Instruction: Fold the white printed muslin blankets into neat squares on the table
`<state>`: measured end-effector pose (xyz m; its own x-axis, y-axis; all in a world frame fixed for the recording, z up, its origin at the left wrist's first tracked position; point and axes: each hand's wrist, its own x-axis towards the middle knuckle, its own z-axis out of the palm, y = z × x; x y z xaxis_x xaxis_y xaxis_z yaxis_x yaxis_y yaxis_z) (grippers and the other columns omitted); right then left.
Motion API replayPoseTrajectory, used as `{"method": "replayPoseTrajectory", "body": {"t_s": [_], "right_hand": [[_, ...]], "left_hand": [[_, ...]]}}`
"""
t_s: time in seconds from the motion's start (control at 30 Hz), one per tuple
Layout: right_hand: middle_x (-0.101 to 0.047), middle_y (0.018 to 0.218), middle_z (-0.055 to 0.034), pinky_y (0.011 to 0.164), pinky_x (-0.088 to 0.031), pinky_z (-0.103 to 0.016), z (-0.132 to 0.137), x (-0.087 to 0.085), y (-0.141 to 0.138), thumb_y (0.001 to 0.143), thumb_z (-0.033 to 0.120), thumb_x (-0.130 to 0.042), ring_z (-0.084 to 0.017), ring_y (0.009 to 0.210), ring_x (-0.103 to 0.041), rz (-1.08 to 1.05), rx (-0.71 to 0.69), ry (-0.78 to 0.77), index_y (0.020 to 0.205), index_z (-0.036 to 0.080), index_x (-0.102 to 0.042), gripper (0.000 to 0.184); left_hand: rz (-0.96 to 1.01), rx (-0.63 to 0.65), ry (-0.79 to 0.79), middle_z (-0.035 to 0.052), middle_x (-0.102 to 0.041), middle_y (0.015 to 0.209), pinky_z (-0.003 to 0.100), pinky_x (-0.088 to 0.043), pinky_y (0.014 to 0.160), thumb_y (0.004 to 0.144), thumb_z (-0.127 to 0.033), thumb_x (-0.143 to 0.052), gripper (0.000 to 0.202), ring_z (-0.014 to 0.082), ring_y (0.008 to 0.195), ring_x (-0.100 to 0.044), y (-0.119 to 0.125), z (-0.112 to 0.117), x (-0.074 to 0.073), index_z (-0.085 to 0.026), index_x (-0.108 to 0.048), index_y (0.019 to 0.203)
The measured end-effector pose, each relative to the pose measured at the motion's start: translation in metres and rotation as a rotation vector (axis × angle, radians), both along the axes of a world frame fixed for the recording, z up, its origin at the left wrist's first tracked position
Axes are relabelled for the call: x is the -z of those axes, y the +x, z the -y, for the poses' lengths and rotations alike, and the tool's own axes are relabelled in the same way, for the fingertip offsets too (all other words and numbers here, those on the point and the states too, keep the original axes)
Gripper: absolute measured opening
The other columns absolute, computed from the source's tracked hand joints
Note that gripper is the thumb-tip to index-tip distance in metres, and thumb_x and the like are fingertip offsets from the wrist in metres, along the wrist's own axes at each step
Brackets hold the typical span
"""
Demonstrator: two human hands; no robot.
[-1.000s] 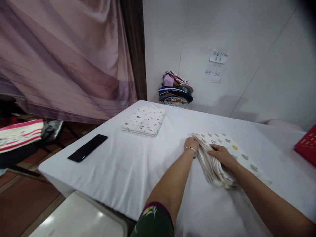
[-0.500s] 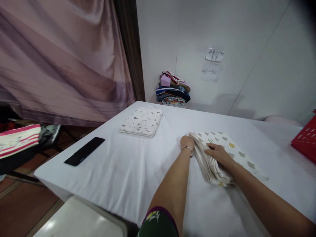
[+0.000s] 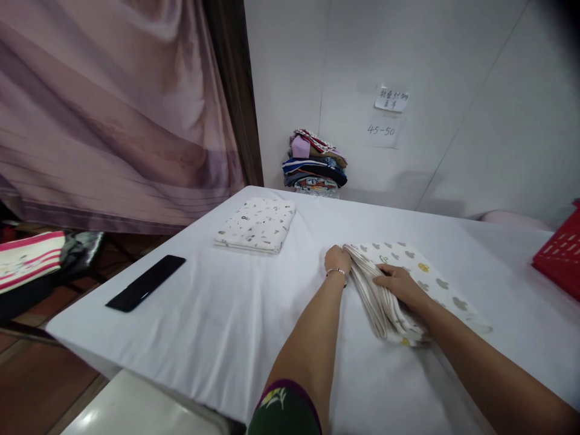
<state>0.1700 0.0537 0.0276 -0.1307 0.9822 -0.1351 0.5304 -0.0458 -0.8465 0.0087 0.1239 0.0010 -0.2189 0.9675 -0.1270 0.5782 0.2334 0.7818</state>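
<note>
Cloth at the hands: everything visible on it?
The cloth is off-white, printed with grey and yellow shapes, and looks like soft fabric. It lies folded on the white-covered table, pale layers bunched along its left side, printed face spread to the right. The left hand holds its far-left corner; the right hand touches the bunched layers.

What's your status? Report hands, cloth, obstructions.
Left hand holding corner of grey-and-yellow printed cloth, right hand gripping its layered edge. Cloth folded, on white table. Nothing seen in the way; black slab, red basket both apart.
</note>
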Motion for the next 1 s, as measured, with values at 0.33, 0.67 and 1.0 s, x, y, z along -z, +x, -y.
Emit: {"method": "replayPoseTrajectory", "body": {"t_s": [0.33, 0.67, 1.0], "right_hand": [[-0.068, 0.084, -0.0005, 0.07, -0.044, -0.028, 0.002, -0.003, -0.003, 0.067, 0.027, -0.051, -0.021, 0.078, -0.061, 0.055, -0.027, 0.027, 0.106, 0.016, -0.063, 0.043], [-0.058, 0.103, -0.01, 0.073, -0.041, -0.032, 0.03, -0.012, -0.041, 0.08, 0.043, -0.045, -0.025, 0.096, -0.053, 0.745, -0.092, 0.318, 0.112, 0.019, -0.055, 0.041], [-0.03, 0.142, -0.0168, 0.101, -0.027, -0.046, 0.1, 0.033, -0.033, 0.075, 0.025, -0.052, -0.03, 0.129, -0.027, 0.946, -0.186, 0.664, 0.136, 0.011, -0.033, 0.065]], "left_hand": [[0.066, -0.072, 0.048, 0.0075, -0.067, 0.099, 0.025, -0.044, 0.074, 0.079, -0.028, -0.051, 0.02, 0.018, 0.089, -0.062, -0.001, -0.004, 0.008, -0.021, -0.064, 0.092], [0.055, -0.032, 0.051, 0.0099, -0.069, 0.092, 0.024, -0.043, 0.075, 0.075, -0.023, -0.054, 0.017, 0.0195, 0.09, -0.063, -0.009, -0.014, 0.008, -0.016, -0.068, 0.083], [-0.002, 0.013, 0.059, 0.0113, -0.069, 0.096, 0.025, -0.043, 0.076, 0.076, -0.021, -0.05, 0.022, 0.02, 0.092, -0.062, -0.01, -0.011, 0.002, -0.016, -0.07, 0.085]]}}
